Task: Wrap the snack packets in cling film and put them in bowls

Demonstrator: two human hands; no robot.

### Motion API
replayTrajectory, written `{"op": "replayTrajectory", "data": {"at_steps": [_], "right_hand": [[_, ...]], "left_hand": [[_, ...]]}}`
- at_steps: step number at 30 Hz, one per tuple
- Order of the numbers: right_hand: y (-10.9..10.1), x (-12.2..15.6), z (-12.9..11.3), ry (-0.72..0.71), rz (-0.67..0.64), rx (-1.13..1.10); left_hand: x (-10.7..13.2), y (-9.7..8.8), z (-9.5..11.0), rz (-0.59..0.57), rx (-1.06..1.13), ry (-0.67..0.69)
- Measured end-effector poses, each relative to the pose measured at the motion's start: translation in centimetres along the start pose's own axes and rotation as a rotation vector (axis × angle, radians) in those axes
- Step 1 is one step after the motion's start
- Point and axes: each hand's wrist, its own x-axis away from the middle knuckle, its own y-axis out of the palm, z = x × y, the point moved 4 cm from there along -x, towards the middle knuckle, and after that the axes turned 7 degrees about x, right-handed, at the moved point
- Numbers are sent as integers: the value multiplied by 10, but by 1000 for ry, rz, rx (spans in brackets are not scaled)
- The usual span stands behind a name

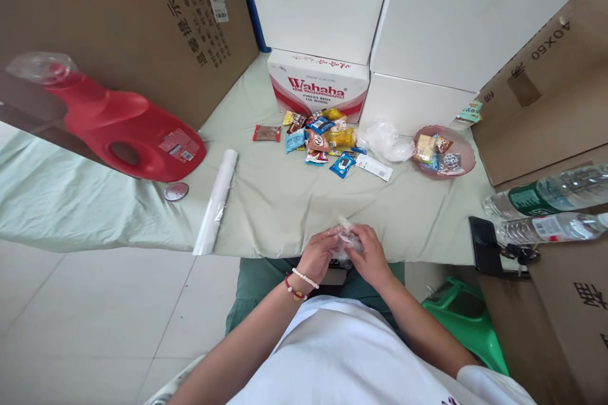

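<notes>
Both of my hands meet at the table's front edge, around a crumpled clear plastic bag point(349, 239). My left hand point(317, 257), with a beaded bracelet at the wrist, pinches the bag's left side. On its other side, the fingers of my right hand point(373, 258) close on the plastic. Whether anything lies inside the bag I cannot make out. Farther back is a pile of small wrapped snacks point(317, 141), and beside it some bunched clear plastic bags point(387, 142). A pink clear bowl point(468, 163) to the right holds several wrapped snacks.
A white plastic roll point(216, 202) lies left of my hands, near a red jug point(128, 123) and a round lid point(176, 192). Boxes, one a Wahaha carton point(318, 85), line the back. Water bottles point(546, 226) and a black phone point(487, 245) are at right. A green stool point(468, 323) stands below.
</notes>
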Motion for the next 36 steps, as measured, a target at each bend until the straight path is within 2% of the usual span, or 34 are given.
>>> {"op": "replayTrajectory", "data": {"at_steps": [3,7,11,14,16,19,23,25,27,28,30,33,35,36], "right_hand": [[2,-12,9,108,-3,-135],[-4,-19,18,275,28,-312],[-8,-17,24,463,63,-526],[-13,-15,27,544,117,-731],[-20,-15,28,542,134,-794],[-31,-13,29,468,114,-760],[-35,-7,26,347,-20,-647],[-32,-5,21,265,-101,-591],[-28,-3,14,164,-177,-525],[-26,-2,10,113,-208,-480],[-23,-1,4,21,-243,-368],[-20,1,0,-71,-245,-228],[-22,4,1,-98,-234,-191],[-24,5,3,-105,-227,-181]], "left_hand": [[-4,-9,0,50,35,0],[-9,-25,7,148,64,80],[-11,-32,18,149,65,112],[-12,-35,28,180,44,140],[-12,-38,33,207,7,146],[-11,-43,41,221,-65,147],[-14,-48,57,251,-171,98],[-18,-48,74,330,-343,185],[-23,-40,94,347,-630,386],[-26,-33,100,293,-779,489],[-32,-18,99,74,-1011,606],[-39,-6,76,-272,-1224,559],[-39,-7,61,-393,-1347,549],[-38,-10,56,-415,-1398,572]]}}
